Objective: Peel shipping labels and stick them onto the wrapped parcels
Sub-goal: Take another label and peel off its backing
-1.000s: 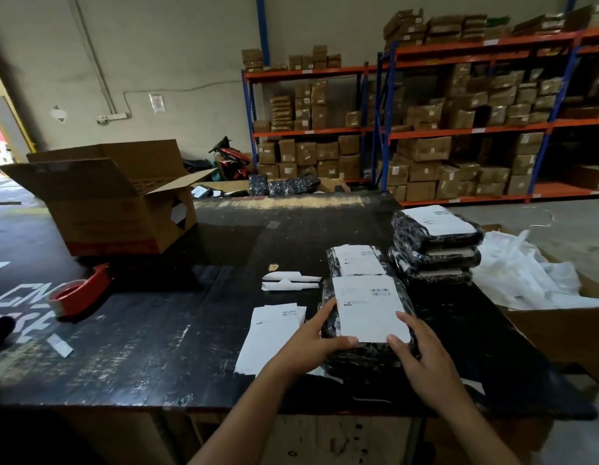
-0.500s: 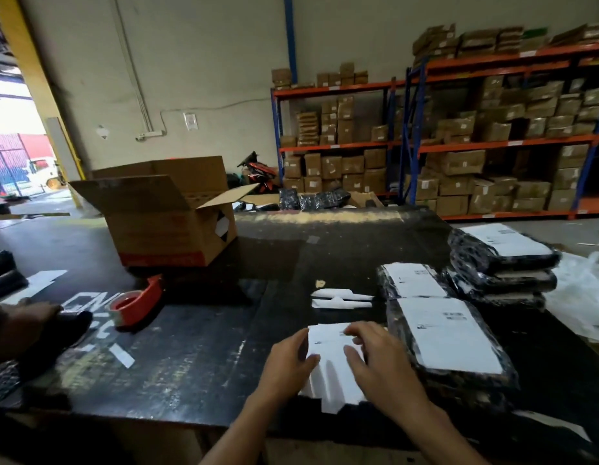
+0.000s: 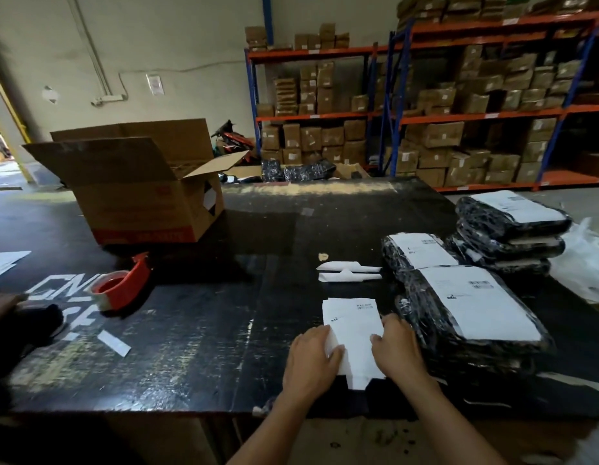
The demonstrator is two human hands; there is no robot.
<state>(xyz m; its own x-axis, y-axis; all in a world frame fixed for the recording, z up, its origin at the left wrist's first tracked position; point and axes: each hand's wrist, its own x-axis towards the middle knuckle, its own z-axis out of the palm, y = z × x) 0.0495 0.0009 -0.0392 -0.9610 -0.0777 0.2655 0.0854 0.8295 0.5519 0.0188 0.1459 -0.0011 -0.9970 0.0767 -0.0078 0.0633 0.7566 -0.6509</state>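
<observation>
View: one head-worn wide-angle camera; no second view shares the scene.
Position: above the near edge of the tabletop (image 3: 190, 330).
Facing: forward and down, toward the far shelving (image 3: 459, 112).
Nearness: close over the hands (image 3: 355, 357); the far wall is well apart.
Distortion: straight lines bow near the edges.
</observation>
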